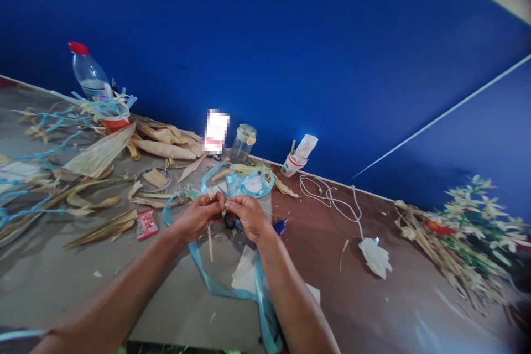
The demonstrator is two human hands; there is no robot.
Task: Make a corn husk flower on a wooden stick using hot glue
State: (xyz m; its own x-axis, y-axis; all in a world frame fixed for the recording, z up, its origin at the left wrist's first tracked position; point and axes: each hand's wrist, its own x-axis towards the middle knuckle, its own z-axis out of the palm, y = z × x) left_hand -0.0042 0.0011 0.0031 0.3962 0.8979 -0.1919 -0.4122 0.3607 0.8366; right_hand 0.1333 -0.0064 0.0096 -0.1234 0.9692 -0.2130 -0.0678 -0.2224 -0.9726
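Observation:
My left hand (pixel 206 213) is closed in a pinch on a pale husk strip (pixel 210 243), whose narrow end hangs below the fingers. Close beside it, my right hand (pixel 249 217) pinches too, the fingertips of both hands nearly meeting. What sits between the right fingertips is too small to make out. A light blue ribbon (pixel 207 282) loops under the hands and runs down past the right forearm, with more ribbon coiled behind them. Just beneath the fingers shows a dark round object (pixel 229 220), partly hidden. White paper (pixel 244 271) lies below the right wrist.
Dried corn husks (pixel 166 149) and a red candy packet (pixel 146 224) lie left. Along the blue wall stand a bottle (pixel 89 74), a lit screen (pixel 216 131), a jar (pixel 243 144) and a paper cup (pixel 293 164). A white cable (pixel 332 199) and white flowers (pixel 477 210) are right.

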